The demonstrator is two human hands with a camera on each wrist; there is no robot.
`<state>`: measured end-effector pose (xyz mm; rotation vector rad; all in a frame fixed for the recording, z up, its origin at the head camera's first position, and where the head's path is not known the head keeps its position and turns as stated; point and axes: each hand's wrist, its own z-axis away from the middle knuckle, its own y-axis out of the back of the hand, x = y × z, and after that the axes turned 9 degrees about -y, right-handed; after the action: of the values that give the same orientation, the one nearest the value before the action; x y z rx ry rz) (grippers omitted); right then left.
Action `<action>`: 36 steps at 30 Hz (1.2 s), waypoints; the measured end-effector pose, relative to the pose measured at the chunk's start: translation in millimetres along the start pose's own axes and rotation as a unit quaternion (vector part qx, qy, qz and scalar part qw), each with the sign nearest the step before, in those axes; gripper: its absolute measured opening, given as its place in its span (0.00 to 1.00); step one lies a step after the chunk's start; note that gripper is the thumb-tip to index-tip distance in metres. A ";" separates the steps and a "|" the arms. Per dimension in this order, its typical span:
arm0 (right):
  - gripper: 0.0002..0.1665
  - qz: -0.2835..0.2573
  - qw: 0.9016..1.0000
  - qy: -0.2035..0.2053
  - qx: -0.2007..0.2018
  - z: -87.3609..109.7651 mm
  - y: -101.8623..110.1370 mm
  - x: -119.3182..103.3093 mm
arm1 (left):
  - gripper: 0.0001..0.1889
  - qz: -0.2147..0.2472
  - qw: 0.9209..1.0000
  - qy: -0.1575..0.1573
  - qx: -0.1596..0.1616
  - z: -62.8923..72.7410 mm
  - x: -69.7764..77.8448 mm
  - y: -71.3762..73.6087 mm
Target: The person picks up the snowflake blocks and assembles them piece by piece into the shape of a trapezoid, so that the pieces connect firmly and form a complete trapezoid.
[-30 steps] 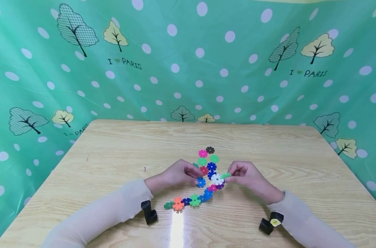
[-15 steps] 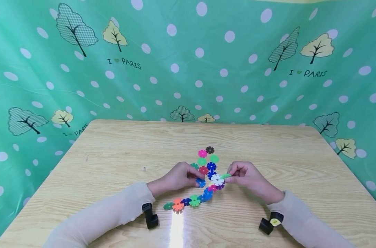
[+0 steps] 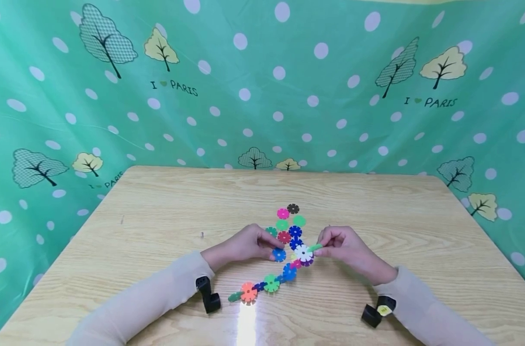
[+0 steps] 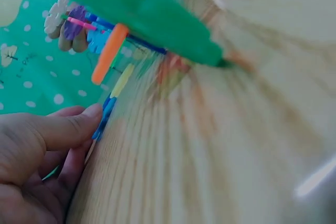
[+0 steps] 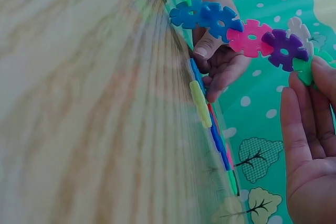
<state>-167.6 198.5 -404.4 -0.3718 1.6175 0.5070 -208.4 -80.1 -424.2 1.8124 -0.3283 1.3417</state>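
Observation:
In the head view my right hand (image 3: 346, 247) pinches a light green notched disc (image 3: 316, 248) between thumb and fingers. It ends a chain of interlocking plastic discs, with a white disc (image 3: 303, 253), a purple disc (image 5: 285, 50) and a pink disc (image 5: 251, 38) beside it. The chain hangs over the wood, running down-left to an orange disc (image 3: 248, 292) and a dark green disc (image 3: 234, 296). My left hand (image 3: 247, 245) pinches the edge of a blue disc (image 3: 279, 255) lying low at the tabletop, seen edge-on in the left wrist view.
Loose discs lie flat beyond the hands: a red disc (image 3: 284, 237), a dark blue disc (image 3: 295, 231), a black disc (image 3: 293, 208) and several others. A wooden table (image 3: 180, 192) bears them, with a green dotted cloth (image 3: 262, 72) behind.
The chain has turned, and its orange and dark green end has dipped nearer to me. The left hand shifts slightly, the blue disc moving a little left. The right hand stays put.

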 end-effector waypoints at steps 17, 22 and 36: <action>0.07 0.018 0.999 0.025 0.012 1.7 2.3 0.8 | 0.16 -0.005 1.000 -0.001 0.000 2.2 5.8 0.9; 0.06 0.014 1.000 0.020 0.020 2.3 1.9 -0.4 | 0.13 0.002 1.000 0.009 0.012 4.6 6.5 3.4; 0.08 0.019 0.998 -0.005 0.056 -1.1 -2.3 3.6 | 0.10 -0.029 0.996 0.041 0.074 11.2 15.1 18.7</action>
<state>-167.7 196.2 -408.1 -0.2551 1.6369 0.4449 -207.0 -96.1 -403.1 1.8665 -0.1347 1.4263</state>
